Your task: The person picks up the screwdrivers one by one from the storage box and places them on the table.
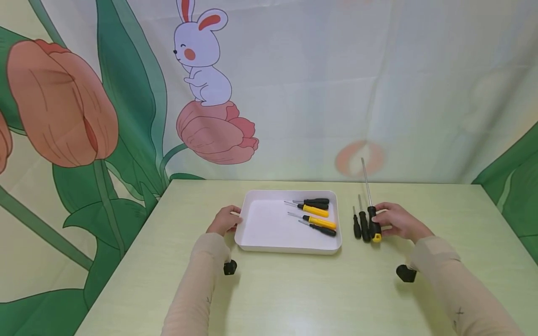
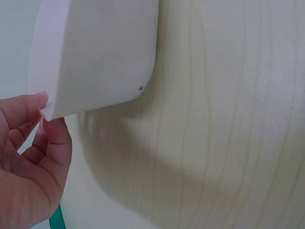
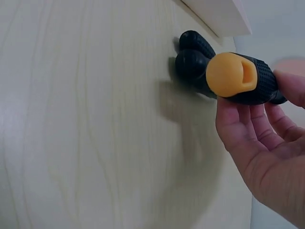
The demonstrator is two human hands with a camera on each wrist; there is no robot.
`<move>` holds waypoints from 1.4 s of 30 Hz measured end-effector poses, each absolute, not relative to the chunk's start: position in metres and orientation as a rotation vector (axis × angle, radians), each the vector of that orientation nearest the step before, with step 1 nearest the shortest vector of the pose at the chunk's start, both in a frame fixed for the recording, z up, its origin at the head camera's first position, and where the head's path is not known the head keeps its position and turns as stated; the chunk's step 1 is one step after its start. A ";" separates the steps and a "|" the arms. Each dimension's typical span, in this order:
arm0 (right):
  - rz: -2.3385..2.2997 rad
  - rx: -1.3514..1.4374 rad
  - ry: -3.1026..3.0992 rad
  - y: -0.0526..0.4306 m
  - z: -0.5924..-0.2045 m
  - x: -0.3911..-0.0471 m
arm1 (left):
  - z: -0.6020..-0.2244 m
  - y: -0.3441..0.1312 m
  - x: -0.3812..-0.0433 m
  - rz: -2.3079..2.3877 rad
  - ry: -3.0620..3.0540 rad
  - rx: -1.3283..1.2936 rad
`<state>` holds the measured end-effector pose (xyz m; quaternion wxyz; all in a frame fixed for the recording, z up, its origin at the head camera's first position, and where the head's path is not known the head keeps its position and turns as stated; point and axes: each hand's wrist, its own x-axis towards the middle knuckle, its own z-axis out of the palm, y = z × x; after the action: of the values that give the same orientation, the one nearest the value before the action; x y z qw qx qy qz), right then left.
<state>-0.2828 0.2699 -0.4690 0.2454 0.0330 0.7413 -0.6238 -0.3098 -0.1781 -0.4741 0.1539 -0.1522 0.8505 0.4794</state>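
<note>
My left hand (image 1: 225, 220) pinches the left rim of a white tray (image 1: 262, 226) between thumb and fingers; the left wrist view shows the pinch at the tray's corner (image 2: 95, 62). Inside, toward the right end, lie several screwdrivers, among them a yellow-handled one (image 1: 321, 222) and a black-handled one (image 1: 323, 230). My right hand (image 1: 399, 220) grips the black handle of a long screwdriver (image 1: 371, 217), whose yellow end cap (image 3: 228, 74) faces the right wrist camera. Just left of it lie a medium black screwdriver (image 1: 364, 227) and a smaller black one (image 1: 357, 227), side by side.
Everything stands on a pale wood-grain table (image 1: 294, 298). Its far edge meets a printed curtain (image 1: 302, 93) with tulips and a rabbit. A black wrist-camera piece hangs under each sleeve (image 1: 201, 275).
</note>
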 end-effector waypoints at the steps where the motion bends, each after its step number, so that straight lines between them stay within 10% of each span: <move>1: -1.698 0.099 2.030 0.271 -0.470 -0.283 | -0.475 -0.178 -0.310 1.376 2.438 -0.435; 42: -1.602 0.323 2.128 0.266 -0.483 -0.289 | -0.479 -0.179 -0.313 1.326 2.453 -0.470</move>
<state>-0.2888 0.2662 -0.4829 0.2275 0.1171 0.7723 -0.5814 -0.3134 -0.1789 -0.4790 0.1565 -0.1642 0.8568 0.4631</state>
